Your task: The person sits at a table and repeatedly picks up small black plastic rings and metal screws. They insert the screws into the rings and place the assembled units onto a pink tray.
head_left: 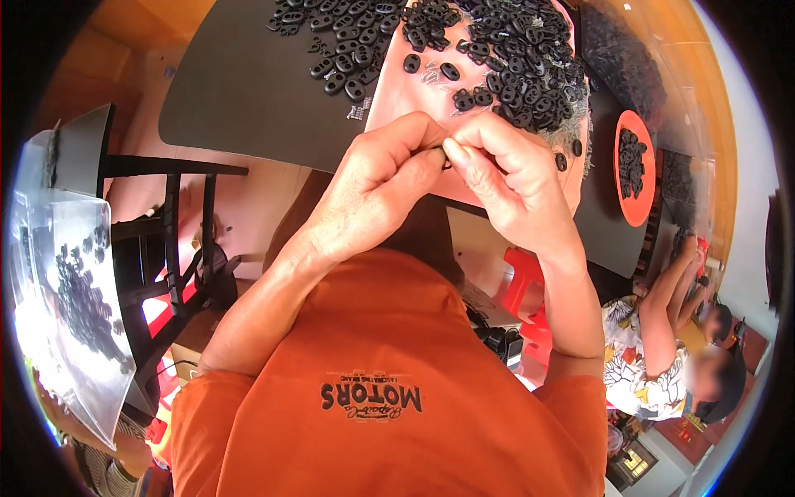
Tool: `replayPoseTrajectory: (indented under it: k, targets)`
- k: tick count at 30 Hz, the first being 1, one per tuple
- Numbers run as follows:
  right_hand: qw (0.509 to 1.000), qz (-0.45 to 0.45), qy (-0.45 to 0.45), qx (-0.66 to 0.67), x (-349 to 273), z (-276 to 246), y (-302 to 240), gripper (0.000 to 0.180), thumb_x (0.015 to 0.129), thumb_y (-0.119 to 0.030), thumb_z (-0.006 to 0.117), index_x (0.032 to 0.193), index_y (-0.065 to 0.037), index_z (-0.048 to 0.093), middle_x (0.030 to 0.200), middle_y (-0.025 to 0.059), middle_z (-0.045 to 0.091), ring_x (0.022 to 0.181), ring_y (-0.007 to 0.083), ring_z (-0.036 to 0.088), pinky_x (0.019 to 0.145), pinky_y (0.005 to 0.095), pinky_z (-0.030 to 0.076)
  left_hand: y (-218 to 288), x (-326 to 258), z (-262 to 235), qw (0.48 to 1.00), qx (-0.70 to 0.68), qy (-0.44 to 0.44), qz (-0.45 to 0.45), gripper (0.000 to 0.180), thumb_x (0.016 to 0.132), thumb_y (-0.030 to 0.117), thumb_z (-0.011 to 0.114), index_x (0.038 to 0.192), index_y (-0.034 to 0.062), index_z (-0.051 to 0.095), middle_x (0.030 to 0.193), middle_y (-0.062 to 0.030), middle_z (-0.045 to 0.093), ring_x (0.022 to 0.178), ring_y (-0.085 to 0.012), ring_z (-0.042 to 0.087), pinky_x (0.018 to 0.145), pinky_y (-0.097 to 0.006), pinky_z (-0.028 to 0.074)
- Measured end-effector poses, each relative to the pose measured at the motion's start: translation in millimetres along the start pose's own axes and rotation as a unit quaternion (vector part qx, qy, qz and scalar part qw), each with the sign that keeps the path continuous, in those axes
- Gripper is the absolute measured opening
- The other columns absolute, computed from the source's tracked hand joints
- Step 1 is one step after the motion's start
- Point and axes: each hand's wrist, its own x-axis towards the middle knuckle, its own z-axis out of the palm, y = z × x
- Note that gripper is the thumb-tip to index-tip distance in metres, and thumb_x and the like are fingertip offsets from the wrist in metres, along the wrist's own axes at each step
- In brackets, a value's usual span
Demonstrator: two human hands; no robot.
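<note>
A: In the head view, what are the person's hands doing?

B: The left hand (377,178) and the right hand (505,182) meet fingertip to fingertip above the near edge of the dark worktop (248,91). Both are pinched narrow on one small black oval plastic piece (445,159), held between them; most of it is hidden by the fingers.

A: Where does that piece sit against the rest?

B: Just over the near edge of the pale pink sheet (397,87) spread on the worktop. Beyond the hands, a heap of black oval two-holed plastic pieces (522,58) covers the far right of that sheet, and a looser scatter of the same pieces (344,41) lies on the bare worktop to the left.

A: Anything else nearby?

B: An orange round dish (636,211) with more black pieces stands on the right. A clear plastic bag (74,306) with dark pieces hangs at the far left. Another person in a floral-patterned shirt (638,364) sits at lower right.
</note>
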Motion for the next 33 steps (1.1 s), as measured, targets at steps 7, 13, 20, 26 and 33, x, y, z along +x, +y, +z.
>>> replayPoseTrajectory:
  k: [7,13,20,26,33]
  targets:
    - [1.0,-0.016,0.014,-0.02,-2,-1,-1,0.007,0.087,0.001,0.058,0.082,-0.001,0.052,0.065,0.0081,0.047,0.053,0.0152,0.044,0.049,0.0287,0.037,-5,1,6,0.998,-0.002,0.027,0.062,0.013,0.09,0.003,0.048,0.098,-0.0015,0.058,0.068,-0.0005,0.048,0.064,-0.0059,0.041,0.056,-0.023,0.038]
    - [0.999,-0.016,0.001,-0.038,2,-5,-7,0.006,0.087,0.002,0.058,0.083,0.0,0.053,0.066,0.0083,0.048,0.055,0.0163,0.047,0.05,0.0288,0.038,3,0,3,0.996,0.041,0.031,0.072,0.011,0.09,0.003,0.05,0.097,-0.0015,0.057,0.069,-0.005,0.051,0.064,-0.0081,0.046,0.058,-0.026,0.041]
    - [0.989,0.11,-0.027,0.097,33,-28,-2,0.01,0.092,-0.009,0.056,0.096,0.0,0.058,0.073,0.0056,0.053,0.067,0.0078,0.05,0.06,0.0239,0.042,3,7,-5,0.998,-0.019,0.036,0.052,0.006,0.086,0.003,0.051,0.084,-0.0014,0.054,0.065,0.0,0.048,0.06,-0.0048,0.041,0.052,-0.024,0.037]
    - [0.955,-0.083,-0.011,-0.284,97,-30,43,0.013,0.087,-0.014,0.059,0.098,-0.006,0.059,0.087,0.0101,0.056,0.074,0.0279,0.061,0.063,0.0387,0.049,-4,16,-1,0.998,-0.006,0.03,0.062,0.005,0.084,0.001,0.05,0.079,-0.0009,0.052,0.064,-0.0008,0.048,0.059,-0.0055,0.041,0.052,-0.024,0.037]
    - [0.896,-0.082,-0.058,-0.432,107,-35,54,0.008,0.088,-0.012,0.055,0.095,-0.01,0.058,0.086,0.0061,0.051,0.076,0.0298,0.058,0.064,0.0391,0.046,1,16,-4,0.995,0.048,0.015,0.088,0.002,0.079,-0.002,0.049,0.079,-0.0023,0.051,0.066,-0.0096,0.051,0.055,-0.0158,0.047,0.053,-0.03,0.042]
